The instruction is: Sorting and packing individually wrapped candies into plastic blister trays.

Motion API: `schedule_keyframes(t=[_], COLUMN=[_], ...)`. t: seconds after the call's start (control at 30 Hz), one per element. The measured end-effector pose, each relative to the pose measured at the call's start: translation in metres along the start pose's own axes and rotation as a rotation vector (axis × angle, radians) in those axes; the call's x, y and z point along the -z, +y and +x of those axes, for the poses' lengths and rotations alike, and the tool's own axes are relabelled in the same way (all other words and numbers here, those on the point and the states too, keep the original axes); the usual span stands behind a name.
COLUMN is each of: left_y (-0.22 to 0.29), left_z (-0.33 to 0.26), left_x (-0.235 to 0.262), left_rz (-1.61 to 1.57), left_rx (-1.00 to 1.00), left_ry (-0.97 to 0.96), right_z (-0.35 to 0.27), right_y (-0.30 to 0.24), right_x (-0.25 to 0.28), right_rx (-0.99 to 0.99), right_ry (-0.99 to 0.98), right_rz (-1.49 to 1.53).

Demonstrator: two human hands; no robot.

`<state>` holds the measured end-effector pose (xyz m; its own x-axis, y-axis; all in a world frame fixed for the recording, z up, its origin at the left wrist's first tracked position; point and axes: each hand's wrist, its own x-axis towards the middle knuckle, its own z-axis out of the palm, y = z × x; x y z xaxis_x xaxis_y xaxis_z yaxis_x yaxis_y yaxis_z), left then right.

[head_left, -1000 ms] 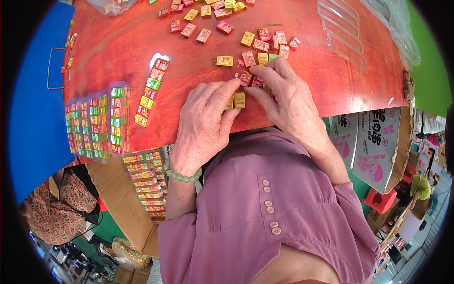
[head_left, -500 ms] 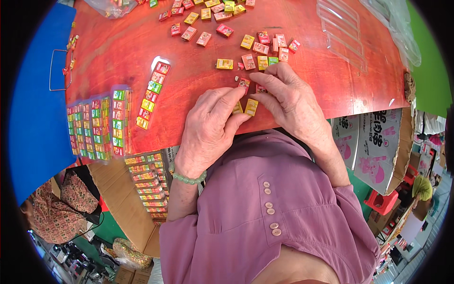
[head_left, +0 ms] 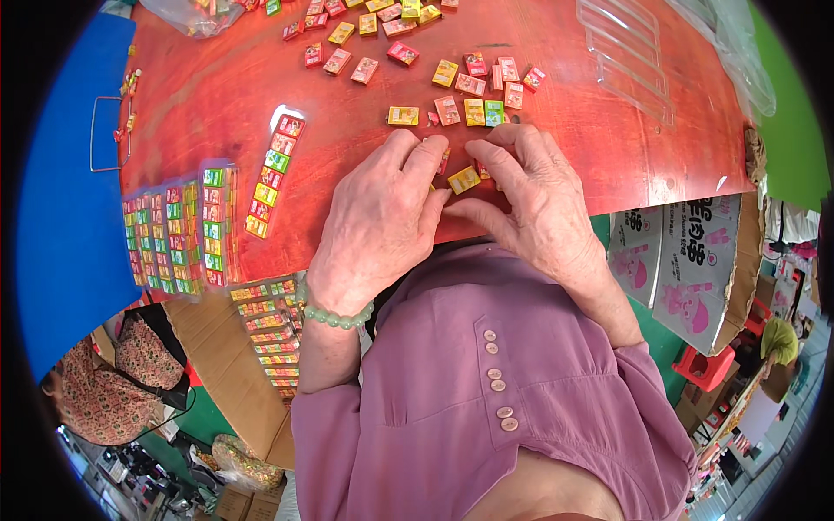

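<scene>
Both my hands rest near the front edge of a red table (head_left: 217, 95). My left hand (head_left: 378, 221), with a green bead bracelet on its wrist, lies palm down with fingers curled. My right hand (head_left: 534, 204) sits beside it, its thumb reaching toward the left fingertips. Between the fingertips lies a small yellow box (head_left: 464, 180), touched by both hands. A red box (head_left: 444, 161) peeks out under my left fingers. Just beyond my fingers lies a loose group of small coloured boxes (head_left: 473, 111).
A single-file row of boxes (head_left: 274, 175) lies on the table's left. Filled packs of boxes (head_left: 178, 230) sit at the left edge, more stacked in a carton (head_left: 265, 334) below. Clear plastic trays (head_left: 630, 52) lie far right. Printed cardboard cartons (head_left: 686, 260) stand under the table's right side.
Both hands slid slightly toward the table's front edge. The yellow boxes under the fingers shifted; one now lies tilted in the gap between the fingertips.
</scene>
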<state>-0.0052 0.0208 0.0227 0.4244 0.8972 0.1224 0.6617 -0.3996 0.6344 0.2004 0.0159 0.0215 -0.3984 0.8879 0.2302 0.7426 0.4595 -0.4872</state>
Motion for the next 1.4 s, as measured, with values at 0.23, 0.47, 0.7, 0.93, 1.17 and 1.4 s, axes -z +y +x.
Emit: schedule_keyframes(t=[0.23,0.47,0.7,0.93,1.17,1.4], left_y=[-0.004,-0.005,-0.004,0.001,0.000,0.002], left_z=[-0.004,-0.014,-0.018,-0.014,-0.010,-0.013], left_x=[-0.010,-0.013,-0.007,-0.007,-0.015,-0.022], left_rz=[0.010,0.030,0.000,-0.003,0.072,0.074], left_rx=[-0.047,-0.059,-0.030,-0.017,-0.060,-0.064], left_ry=[0.104,0.135,0.098,0.100,0.136,0.206], right_z=[-0.002,0.000,0.000,-0.004,-0.006,-0.009], right_y=[0.007,0.011,0.014,0.007,0.006,0.005], right_x=[-0.007,-0.005,-0.002,0.018,0.018,0.012], right_rx=[-0.001,-0.069,-0.012,-0.039,-0.148,-0.100], right_ry=[0.051,0.023,0.017,-0.084,-0.120,-0.072], right_rz=[0.007,0.090,0.071,0.127,0.200,0.159])
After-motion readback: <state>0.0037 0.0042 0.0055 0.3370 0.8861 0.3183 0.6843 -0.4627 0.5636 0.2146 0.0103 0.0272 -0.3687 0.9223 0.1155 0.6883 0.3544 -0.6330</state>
